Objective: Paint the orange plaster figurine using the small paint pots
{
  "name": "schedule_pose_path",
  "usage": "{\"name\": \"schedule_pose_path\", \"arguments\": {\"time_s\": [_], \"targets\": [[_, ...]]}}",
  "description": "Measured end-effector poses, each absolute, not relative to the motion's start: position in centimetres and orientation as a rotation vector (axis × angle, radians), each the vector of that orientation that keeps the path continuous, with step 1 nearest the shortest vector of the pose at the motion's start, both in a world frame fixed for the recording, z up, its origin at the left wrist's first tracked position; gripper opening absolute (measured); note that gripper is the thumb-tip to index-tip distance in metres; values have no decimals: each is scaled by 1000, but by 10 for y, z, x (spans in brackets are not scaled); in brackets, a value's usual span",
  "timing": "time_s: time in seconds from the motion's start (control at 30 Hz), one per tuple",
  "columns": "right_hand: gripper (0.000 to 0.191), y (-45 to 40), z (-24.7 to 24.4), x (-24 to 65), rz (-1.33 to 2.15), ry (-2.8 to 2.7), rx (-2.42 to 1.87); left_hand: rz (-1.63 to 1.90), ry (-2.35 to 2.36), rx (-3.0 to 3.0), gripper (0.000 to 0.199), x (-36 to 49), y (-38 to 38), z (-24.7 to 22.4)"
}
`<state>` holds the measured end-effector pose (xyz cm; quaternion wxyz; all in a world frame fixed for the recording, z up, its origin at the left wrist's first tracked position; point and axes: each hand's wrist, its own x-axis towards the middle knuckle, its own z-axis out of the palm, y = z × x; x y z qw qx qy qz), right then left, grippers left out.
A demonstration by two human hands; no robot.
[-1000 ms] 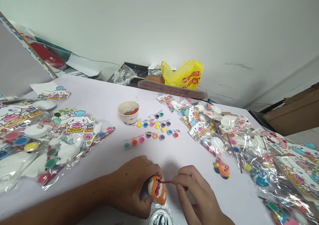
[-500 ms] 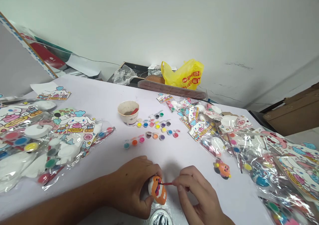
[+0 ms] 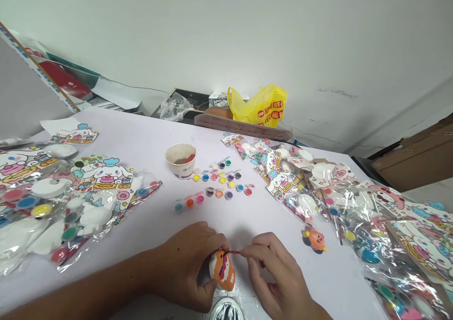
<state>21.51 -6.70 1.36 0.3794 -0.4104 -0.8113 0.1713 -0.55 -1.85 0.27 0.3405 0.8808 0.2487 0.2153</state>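
Observation:
My left hand [image 3: 191, 265] grips a small figurine [image 3: 223, 275] painted orange and white, with red and purple patches, between thumb and fingers. In my right hand [image 3: 278, 273] is a thin red paintbrush [image 3: 235, 252], pinched near its bristle end. Its dark tip touches the upper part of the figurine. Just below the figurine lies a round dish [image 3: 227, 309] with black and white streaks, partly cut off by the frame's lower edge. Small paint pots [image 3: 219, 194] of several colours stand in rows beyond my hands. A paper cup [image 3: 181, 160] with murky liquid and a red object inside stands behind them.
A painted orange figurine [image 3: 314, 240] lies to the right of my hand. Clear packs [image 3: 92, 216] with white figures and paints cover the left side, and more packs [image 3: 357, 206] fill the right. A yellow plastic bag [image 3: 260, 106] sits by the wall.
The brush tip has moved slightly up on the figurine, and my right hand has shifted a little up and left with it. My left hand keeps its hold.

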Motion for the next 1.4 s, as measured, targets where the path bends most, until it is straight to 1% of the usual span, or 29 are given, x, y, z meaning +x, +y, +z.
{"name": "schedule_pose_path", "arguments": {"time_s": [0.6,1.4], "targets": [[29,-67,16,217,459,-2044,-1057,515,653,2304,34,-6,-20,4],[29,-73,21,210,480,-2039,-984,459,686,2265,33,-4,-18,7]]}}
